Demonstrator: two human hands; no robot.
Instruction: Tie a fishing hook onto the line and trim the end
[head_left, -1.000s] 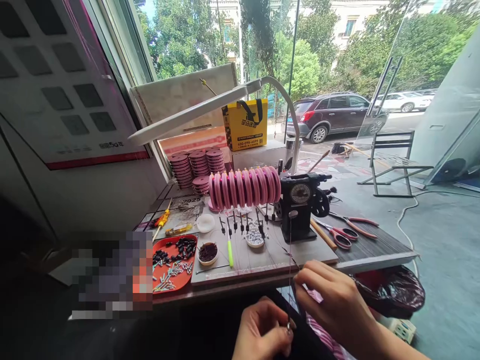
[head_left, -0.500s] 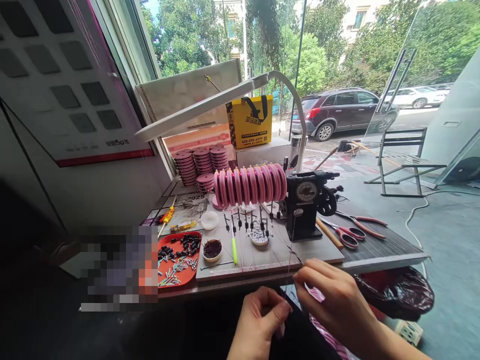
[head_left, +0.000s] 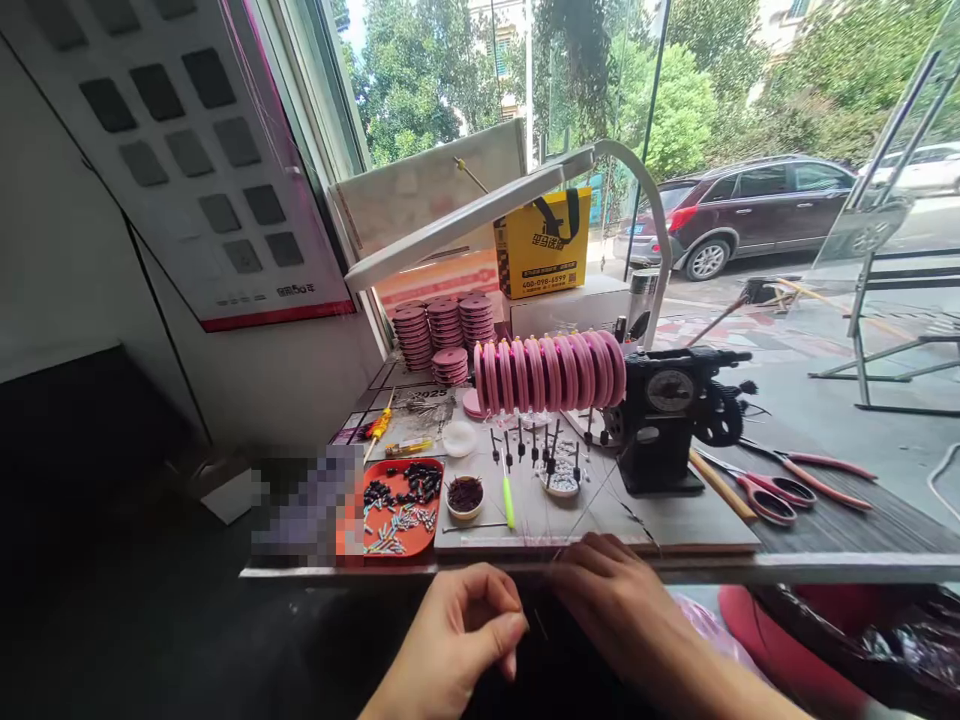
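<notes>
My left hand (head_left: 469,635) is closed in a pinch in front of the table edge, thumb against forefinger, on what looks like the end of a thin fishing line. To its right, my right hand (head_left: 619,600) is at the table edge, back up and slightly smeared, with its fingertips hidden. Fine lines run over the grey board towards it. Beyond the hands, pink foam line spools (head_left: 551,372) sit in a row on the black winding machine (head_left: 664,420). Several black weighted rods hang below the spools, above a dish of pale beads (head_left: 562,484).
An orange tray (head_left: 401,545) of small black and metallic parts stands left, beside a bowl of dark bits (head_left: 465,495). A green-handled tool (head_left: 508,500) lies near. Scissors (head_left: 772,495) and pliers (head_left: 825,475) lie right. A white lamp (head_left: 480,215) arches above; stacked spools (head_left: 446,330) stand behind.
The view has turned left. My hands have moved apart from the closer pose over my lap, and my right hand is now against the table edge. My left hand keeps its pinch.
</notes>
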